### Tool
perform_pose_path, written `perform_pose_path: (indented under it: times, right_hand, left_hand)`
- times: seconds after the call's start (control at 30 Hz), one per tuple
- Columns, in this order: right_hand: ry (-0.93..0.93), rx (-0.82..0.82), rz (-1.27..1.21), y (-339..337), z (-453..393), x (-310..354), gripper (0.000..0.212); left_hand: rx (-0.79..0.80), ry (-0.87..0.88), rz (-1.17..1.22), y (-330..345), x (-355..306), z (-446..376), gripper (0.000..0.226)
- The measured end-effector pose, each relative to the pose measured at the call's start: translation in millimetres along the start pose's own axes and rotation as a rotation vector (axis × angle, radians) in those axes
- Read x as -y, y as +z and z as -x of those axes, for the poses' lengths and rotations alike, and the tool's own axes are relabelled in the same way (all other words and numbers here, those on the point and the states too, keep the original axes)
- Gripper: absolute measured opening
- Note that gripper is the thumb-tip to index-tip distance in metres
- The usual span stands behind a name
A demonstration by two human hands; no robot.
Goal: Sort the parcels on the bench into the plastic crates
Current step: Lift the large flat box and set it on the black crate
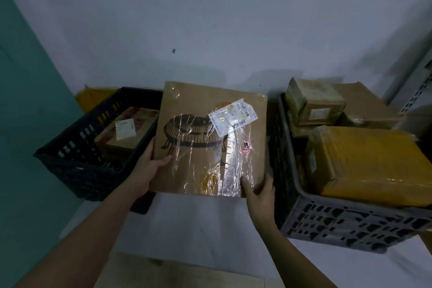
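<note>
A large flat cardboard parcel (198,161), wrapped in clear tape with a black printed drawing and a white label, is held above the white bench (201,222) between two crates. My left hand (149,166) grips its left edge and my right hand (259,192) grips its lower right corner. To the left stands a black plastic crate (70,159) holding a brown box with a white label (126,131). The grey plastic crate (332,222) on the right is filled with a yellow padded parcel (364,161) and several taped boxes (313,100).
A white wall rises right behind the bench. A teal surface (25,105) borders the left side. Something yellow (93,96) lies behind the black crate. A perforated metal upright (418,86) stands at the far right. A pale board (177,273) lies at the bench's near edge.
</note>
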State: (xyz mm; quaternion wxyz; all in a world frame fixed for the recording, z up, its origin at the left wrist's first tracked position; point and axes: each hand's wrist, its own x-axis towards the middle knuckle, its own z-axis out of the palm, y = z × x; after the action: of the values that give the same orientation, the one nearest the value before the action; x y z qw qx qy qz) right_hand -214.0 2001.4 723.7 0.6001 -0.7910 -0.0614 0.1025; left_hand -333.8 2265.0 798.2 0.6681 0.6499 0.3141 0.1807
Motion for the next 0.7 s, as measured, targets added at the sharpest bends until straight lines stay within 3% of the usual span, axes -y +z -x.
perform_pose_path:
  times: [0.2,0.3,0.47,0.6,0.7]
  right_hand:
    - [0.027,0.169,-0.291,-6.3,-22.4,49.6,0.050]
    - [0.048,0.288,-0.354,-1.1,-32.9,71.2,0.058]
    - [0.048,0.430,-0.338,23.9,-34.7,113.1,0.090]
    - [0.060,0.440,-0.290,55.2,-36.5,143.5,0.076]
    - [0.164,0.458,-0.261,82.9,-36.8,168.7,0.070]
  left_hand:
    - [-0.016,0.115,-0.061,-18.6,-70.6,6.6,0.065]
    - [-0.033,0.183,-0.075,-32.0,-91.1,13.0,0.069]
    - [-0.174,0.240,-0.042,-58.7,-112.0,20.5,0.064]
    - [-0.364,0.312,-0.103,-96.1,-125.4,12.6,0.050]
    - [-0.457,0.334,-0.008,-135.3,-131.8,1.6,0.031]
